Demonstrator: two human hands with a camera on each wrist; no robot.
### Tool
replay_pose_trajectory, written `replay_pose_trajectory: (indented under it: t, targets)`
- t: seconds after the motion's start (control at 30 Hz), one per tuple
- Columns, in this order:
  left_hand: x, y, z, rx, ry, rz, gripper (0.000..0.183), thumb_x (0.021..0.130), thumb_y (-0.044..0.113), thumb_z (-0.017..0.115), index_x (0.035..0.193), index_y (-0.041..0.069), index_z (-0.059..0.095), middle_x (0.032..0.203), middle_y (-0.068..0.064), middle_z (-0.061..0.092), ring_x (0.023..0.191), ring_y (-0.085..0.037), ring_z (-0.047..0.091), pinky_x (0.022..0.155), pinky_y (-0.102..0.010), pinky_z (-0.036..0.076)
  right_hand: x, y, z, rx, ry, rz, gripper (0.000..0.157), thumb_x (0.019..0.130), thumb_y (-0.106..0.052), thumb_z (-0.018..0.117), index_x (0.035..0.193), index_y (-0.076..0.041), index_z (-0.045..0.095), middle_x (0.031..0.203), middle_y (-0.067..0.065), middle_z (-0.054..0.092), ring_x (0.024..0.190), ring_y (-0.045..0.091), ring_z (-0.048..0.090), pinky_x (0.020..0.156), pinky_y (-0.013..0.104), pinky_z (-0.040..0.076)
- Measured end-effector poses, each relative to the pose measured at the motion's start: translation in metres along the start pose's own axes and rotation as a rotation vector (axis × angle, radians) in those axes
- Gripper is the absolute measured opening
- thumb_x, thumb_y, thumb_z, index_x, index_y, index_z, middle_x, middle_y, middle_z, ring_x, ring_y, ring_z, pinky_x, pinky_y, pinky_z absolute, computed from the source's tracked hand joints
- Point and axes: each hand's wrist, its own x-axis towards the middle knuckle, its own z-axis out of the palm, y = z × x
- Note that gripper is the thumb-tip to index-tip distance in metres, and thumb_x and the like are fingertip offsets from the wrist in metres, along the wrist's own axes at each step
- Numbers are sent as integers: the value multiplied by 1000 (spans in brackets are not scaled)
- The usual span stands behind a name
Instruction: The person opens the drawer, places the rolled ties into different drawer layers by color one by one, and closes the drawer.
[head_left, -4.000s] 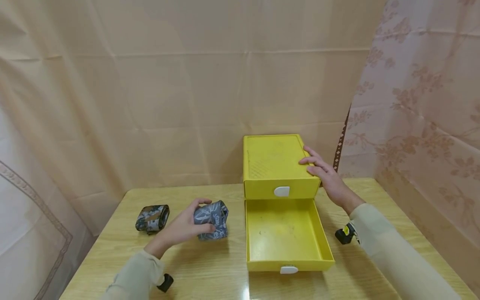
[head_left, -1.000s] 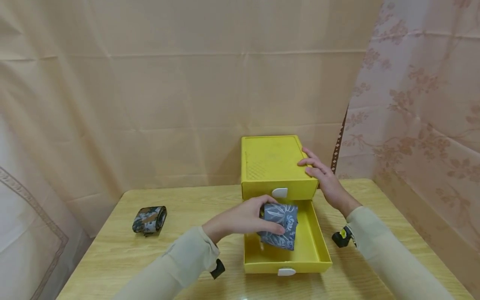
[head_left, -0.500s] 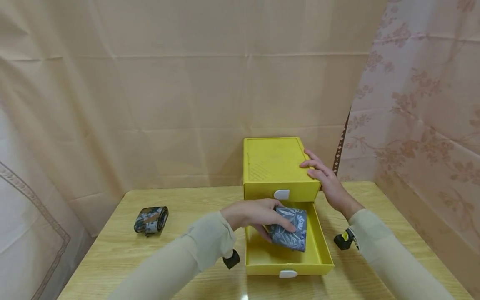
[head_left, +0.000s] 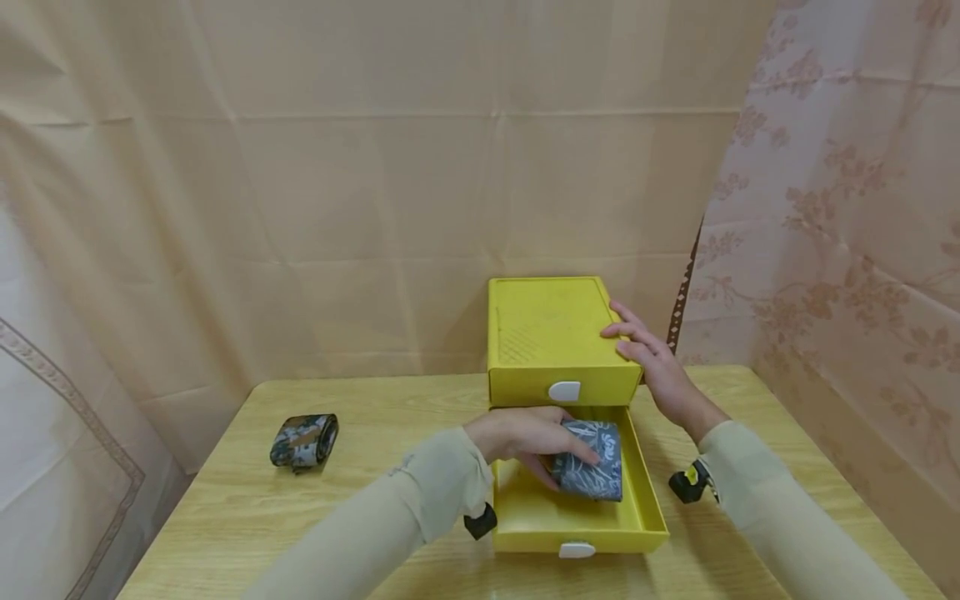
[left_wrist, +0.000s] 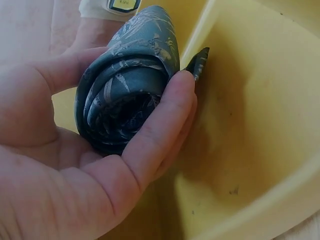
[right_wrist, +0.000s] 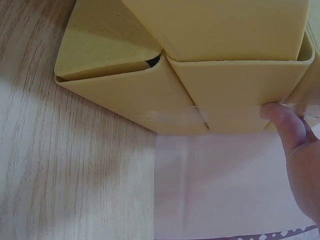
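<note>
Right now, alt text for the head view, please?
A left hand grips a gray patterned roll in or just above the open lower drawer of a yellow unit; the right hand rests on its right edge. A camouflage roll lies left on the table.

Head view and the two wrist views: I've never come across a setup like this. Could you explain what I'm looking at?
There is no machine here: a person works with two bare hands. The wide picture is taken from the person's head, looking forward and down; the other two come from the left and right wrists, each close to that hand's work.

On the wooden table stand a yellow drawer box, its lower drawer pulled out, and, to the left, a camouflage cloth roll.

The left hand grips a gray patterned cloth roll at the lower drawer; whether it touches the bottom is hard to tell. The right hand rests on the box's right side edge.
</note>
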Motion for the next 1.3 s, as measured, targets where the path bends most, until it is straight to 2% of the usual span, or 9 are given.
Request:
replay_pose_trajectory:
  t: [0.17,0.3,0.4,0.53,0.73,0.87,1.03,1.13,1.3]
  targets:
    - [2,-1,-2,0,-17,-3,35,86,21,72,108,3,52,101,-13,59,87,-26,60,68,-43,56,2,5,-2,-16,3,-3,36,104,-34,36,125,-9,52,158,-10,9,143,20,6,95,55,34]
    - [4,-1,1,16,-35,-15,34,86,22,71,108,3,53,101,-13,58,88,-26,59,67,-42,56,1,6,-1,-1,2,-3,35,104,-31,36,125,-8,51,158,-11,9,144,20,4,101,59,26]
    - [5,0,3,25,-55,-26,35,87,23,70,110,3,52,102,-13,57,89,-26,59,68,-41,56,1,6,0,7,5,7,35,104,-31,36,125,-8,51,157,-13,10,144,20,5,99,57,30]
    - [7,0,5,30,-67,-38,34,88,23,69,109,2,53,102,-13,57,89,-25,59,68,-40,56,2,5,0,2,12,16,35,104,-32,37,124,-7,53,156,-16,11,143,20,7,90,53,39]
    - [10,2,7,68,-49,-63,37,87,25,70,111,3,51,102,-13,56,87,-26,59,67,-41,56,3,3,1,10,12,1,35,104,-31,38,123,-5,52,157,-13,12,143,20,6,98,56,31]
    - [11,5,9,93,-33,-72,42,88,24,70,117,3,48,104,-13,53,89,-27,58,67,-41,56,2,2,1,-5,16,10,36,104,-33,37,123,-7,52,156,-15,12,143,21,8,89,50,41]
    - [10,6,11,88,-2,-69,48,90,21,68,125,1,43,106,-13,51,93,-27,56,67,-42,56,2,3,1,6,14,14,35,104,-32,38,123,-6,52,156,-15,12,143,21,9,89,46,42]
    - [11,7,11,83,24,-69,55,91,19,66,134,-1,38,111,-13,50,96,-28,56,67,-43,56,2,3,2,13,17,9,35,104,-30,38,123,-5,52,157,-13,13,143,20,8,97,47,34]
    - [12,8,13,90,53,-72,68,91,20,66,145,2,28,123,-14,46,101,-28,54,67,-42,56,3,3,2,29,20,2,35,104,-30,38,123,-4,52,157,-12,12,143,19,7,102,55,26]
